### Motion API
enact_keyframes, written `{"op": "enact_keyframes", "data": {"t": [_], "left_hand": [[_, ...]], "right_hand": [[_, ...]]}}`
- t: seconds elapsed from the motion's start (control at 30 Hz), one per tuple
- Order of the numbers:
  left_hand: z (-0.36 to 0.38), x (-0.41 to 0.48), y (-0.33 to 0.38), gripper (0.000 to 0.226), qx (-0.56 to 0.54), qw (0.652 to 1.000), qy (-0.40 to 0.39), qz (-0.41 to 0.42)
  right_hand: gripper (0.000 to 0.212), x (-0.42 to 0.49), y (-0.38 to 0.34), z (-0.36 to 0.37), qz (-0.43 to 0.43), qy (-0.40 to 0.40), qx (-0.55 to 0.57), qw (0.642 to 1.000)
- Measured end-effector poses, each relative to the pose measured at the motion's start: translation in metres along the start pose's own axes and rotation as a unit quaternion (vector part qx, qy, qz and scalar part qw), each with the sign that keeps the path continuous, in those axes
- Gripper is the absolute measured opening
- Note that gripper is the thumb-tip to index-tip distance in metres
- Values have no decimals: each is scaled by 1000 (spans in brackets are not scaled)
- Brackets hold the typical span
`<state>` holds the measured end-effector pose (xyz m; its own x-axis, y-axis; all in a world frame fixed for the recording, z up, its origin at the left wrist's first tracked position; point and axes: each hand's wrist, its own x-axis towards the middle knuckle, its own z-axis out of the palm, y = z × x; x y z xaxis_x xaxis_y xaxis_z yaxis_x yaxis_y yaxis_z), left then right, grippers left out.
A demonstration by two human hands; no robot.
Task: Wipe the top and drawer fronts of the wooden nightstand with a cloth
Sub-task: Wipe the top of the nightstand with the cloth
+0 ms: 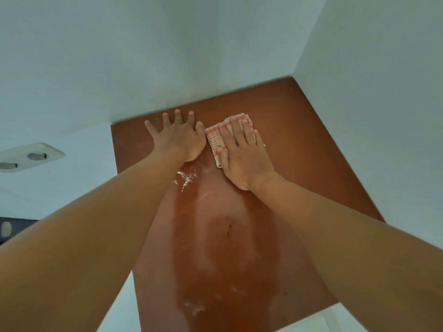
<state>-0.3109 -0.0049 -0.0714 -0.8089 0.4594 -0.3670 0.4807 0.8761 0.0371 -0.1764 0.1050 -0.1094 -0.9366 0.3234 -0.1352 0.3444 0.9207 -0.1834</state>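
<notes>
The reddish-brown wooden nightstand top (311,144) fills the middle of the view, seen from above. My right hand (242,154) lies flat on a folded cloth (214,137) with orange and white stripes, pressing it onto the far part of the top. My left hand (178,137) rests flat on the wood just left of the cloth, fingers spread, holding nothing. A wet sheen runs down the middle of the top, with small white specks (184,178) below my left hand. The drawer fronts are out of sight.
White walls (167,56) meet in a corner behind and to the right of the nightstand. A white double wall socket (28,156) is on the left wall. A dark object (9,228) shows at the left edge.
</notes>
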Motion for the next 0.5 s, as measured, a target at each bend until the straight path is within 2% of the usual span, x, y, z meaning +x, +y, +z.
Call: {"op": "enact_keyframes", "data": {"t": [0.5], "left_hand": [[72,-174,41,64,-9,998,-6,54]], "right_hand": [[69,-190,23,24,-12,-2,10,1000]]}}
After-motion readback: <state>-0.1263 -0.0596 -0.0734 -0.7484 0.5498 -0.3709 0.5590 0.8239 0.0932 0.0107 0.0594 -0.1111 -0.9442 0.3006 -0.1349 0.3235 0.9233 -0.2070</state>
